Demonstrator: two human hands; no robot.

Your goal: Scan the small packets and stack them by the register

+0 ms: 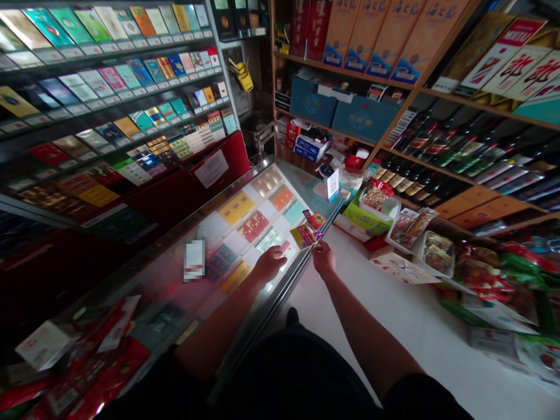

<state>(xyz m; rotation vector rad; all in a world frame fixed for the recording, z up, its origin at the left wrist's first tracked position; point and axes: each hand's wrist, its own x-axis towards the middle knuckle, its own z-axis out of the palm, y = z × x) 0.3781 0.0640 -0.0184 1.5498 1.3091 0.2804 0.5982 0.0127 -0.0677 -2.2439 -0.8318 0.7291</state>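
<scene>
Over the front edge of a glass display counter (175, 309), my right hand (324, 259) is closed, its fingertips pinching the corner of a small yellow and purple packet (304, 237). The packet tilts over the glass. An orange-red packet (317, 219) is just behind it. To the left, my left hand (268, 266) is held above the glass with its fingers curled together. A small pinkish piece (285, 247) shows at its fingertips; I cannot tell whether it is held or lies under the glass. Cigarette packs (254, 225) are laid out in rows inside the counter.
Shelves of cigarette packs (126, 76) rise at the left. A small white sign (332, 185) stands on the counter's far end. At the right are tubs of packaged snacks (433, 254) and racked bottles (464, 140). Red packages (87, 373) lie at the near left.
</scene>
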